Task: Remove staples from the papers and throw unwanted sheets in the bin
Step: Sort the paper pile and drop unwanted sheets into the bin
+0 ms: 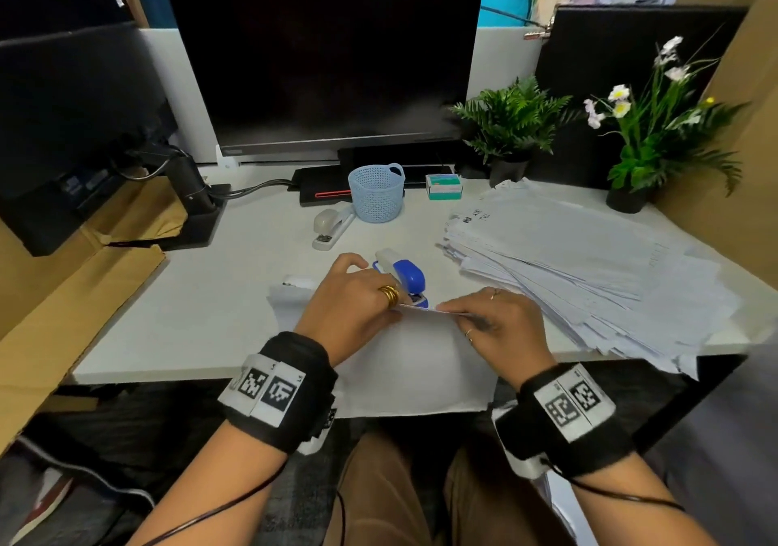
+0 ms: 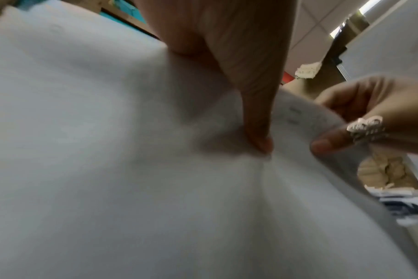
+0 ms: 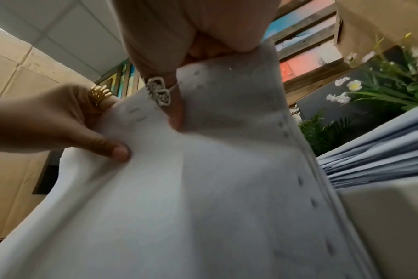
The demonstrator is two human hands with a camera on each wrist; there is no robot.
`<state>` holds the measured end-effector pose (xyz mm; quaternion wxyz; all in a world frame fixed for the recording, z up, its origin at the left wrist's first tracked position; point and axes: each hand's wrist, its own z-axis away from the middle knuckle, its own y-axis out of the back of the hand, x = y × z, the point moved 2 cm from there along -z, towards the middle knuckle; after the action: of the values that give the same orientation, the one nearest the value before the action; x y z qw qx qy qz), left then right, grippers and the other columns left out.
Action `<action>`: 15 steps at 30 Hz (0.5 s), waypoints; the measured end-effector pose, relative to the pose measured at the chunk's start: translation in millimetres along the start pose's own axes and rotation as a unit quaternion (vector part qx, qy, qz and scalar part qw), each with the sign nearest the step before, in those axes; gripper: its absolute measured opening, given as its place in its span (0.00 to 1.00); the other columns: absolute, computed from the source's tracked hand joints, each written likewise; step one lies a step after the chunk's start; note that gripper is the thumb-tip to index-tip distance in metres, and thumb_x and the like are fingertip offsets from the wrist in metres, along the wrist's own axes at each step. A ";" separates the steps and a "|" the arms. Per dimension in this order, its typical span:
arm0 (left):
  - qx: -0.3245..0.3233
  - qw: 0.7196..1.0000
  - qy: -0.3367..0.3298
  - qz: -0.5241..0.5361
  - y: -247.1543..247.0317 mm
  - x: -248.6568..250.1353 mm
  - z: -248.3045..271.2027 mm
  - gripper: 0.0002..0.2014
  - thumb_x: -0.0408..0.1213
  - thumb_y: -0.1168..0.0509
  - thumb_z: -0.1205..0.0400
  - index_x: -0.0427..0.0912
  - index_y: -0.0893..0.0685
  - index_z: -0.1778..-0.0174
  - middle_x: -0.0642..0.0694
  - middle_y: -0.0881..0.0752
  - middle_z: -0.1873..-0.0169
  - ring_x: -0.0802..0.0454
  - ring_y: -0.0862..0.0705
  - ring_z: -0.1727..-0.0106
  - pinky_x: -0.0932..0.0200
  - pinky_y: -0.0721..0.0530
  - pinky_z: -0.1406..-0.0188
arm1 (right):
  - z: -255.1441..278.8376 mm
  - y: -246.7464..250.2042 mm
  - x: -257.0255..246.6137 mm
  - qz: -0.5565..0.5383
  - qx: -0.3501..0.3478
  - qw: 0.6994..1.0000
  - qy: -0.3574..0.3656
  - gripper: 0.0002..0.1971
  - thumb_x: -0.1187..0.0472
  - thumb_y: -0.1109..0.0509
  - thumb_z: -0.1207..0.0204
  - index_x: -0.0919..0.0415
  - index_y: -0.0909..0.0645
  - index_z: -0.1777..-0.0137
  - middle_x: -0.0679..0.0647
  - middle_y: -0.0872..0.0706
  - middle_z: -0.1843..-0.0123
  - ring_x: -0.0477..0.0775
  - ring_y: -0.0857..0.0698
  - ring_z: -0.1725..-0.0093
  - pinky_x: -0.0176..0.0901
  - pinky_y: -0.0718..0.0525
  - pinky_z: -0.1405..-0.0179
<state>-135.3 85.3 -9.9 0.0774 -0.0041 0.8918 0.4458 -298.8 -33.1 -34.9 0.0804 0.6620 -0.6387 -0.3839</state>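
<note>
A stapled set of white papers (image 1: 421, 368) lies over the desk's front edge, its top edge lifted. My left hand (image 1: 389, 312) pinches that edge at the left, thumb pressed on the sheet (image 2: 258, 136). My right hand (image 1: 456, 314) pinches the same edge just to the right, with the top sheet folded back over its fingers (image 3: 177, 113). Two staples (image 3: 137, 115) show in the paper between the hands. A blue and white staple remover (image 1: 406, 278) lies on the desk just behind the hands, untouched.
A big loose pile of papers (image 1: 581, 267) covers the desk's right side. Farther back stand a light blue basket (image 1: 376, 194), a white stapler (image 1: 330, 225) and a staples box (image 1: 443, 186). A monitor (image 1: 320, 53) and two potted plants (image 1: 513, 124) line the back.
</note>
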 end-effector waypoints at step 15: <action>0.232 0.972 -0.001 -0.020 -1.2 29.5 5.3 0.16 0.39 0.37 0.15 0.43 0.09 0.66 0.51 0.12 0.68 0.54 0.23 0.62 0.61 0.35 0.43 | 23.4 21.1 -5.9 0.046 0.220 0.951 0.214 0.10 0.70 0.26 0.28 0.54 0.13 0.53 0.48 0.09 0.54 0.52 0.16 0.58 0.45 0.19 0.71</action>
<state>-163.7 90.6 -18.2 0.0860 -0.0038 0.9706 0.2249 -328.9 -22.3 -36.1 0.0846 0.6998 -0.7049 -0.0793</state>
